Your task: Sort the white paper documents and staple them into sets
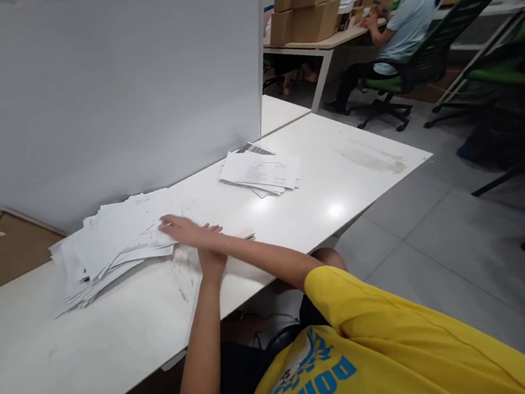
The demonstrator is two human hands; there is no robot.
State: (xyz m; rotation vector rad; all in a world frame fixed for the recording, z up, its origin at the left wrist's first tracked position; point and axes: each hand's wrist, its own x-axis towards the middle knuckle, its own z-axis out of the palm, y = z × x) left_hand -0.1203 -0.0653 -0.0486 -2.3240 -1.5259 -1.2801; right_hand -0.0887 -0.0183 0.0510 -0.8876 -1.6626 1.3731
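Note:
My right hand [183,230] reaches across my left wrist to the right edge of a large, uneven stack of white paper sheets [119,235]. Its fingers are stretched out, and I cannot tell whether they touch the top sheet. Behind my right forearm, my left hand [212,256] rests at the white table [335,170], largely covered; the fingertips that show are extended. Just right of it, the end of a thin pale object [246,233] sticks out, its kind unclear. A smaller pile of printed sheets [259,171] lies farther right, loosely fanned.
A tall white panel [103,95] stands along the table's back edge. At far left is an open cardboard box [7,248]. A seated person [413,21] works at another desk beside stacked cartons [308,11]. Green office chairs [444,43] stand on the tiled floor.

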